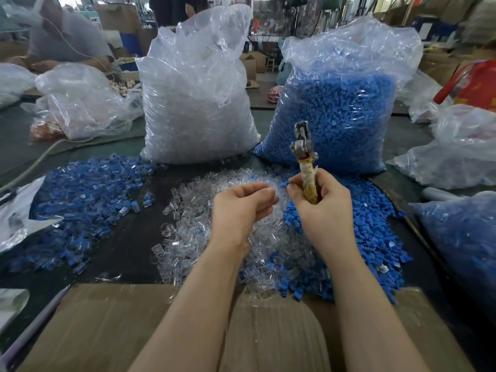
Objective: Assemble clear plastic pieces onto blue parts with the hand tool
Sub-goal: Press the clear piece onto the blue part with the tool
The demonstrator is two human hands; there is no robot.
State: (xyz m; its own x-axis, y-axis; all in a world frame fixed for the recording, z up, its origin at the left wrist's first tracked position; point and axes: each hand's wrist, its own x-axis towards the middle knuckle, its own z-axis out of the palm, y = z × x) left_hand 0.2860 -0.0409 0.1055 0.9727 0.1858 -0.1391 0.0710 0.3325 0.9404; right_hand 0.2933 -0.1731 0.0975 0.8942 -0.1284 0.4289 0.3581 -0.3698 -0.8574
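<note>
Clear plastic pieces (228, 237) are heaped loose on the dark table (128, 245), near centre, and a loose pile of blue parts (370, 232) is banked against their right side. One small blue part (285, 185) is pinched at the fingertips of the right hand (322, 208), whose remaining fingers are clenched round the tape-wrapped handle of the hand tool (304, 159); the tool is held upright, its metal head raised in front of the far bags. The left hand (241, 208) is held just beside the right, fingers curled with thumb and forefinger brought together; whether a clear piece is caught between them cannot be told against the clear heap behind.

A strip of bare table is left between the clear heap and the pile of assembled blue-and-clear pieces (88, 200) at the left. The far edge of the working space is closed by two tall bags, one of clear pieces (196, 103) and one of blue parts (338, 108). The near edge is covered by a cardboard flap (107, 326). At the right, another bag of blue parts (461, 237) is cut off by the frame. The far background is blurred.
</note>
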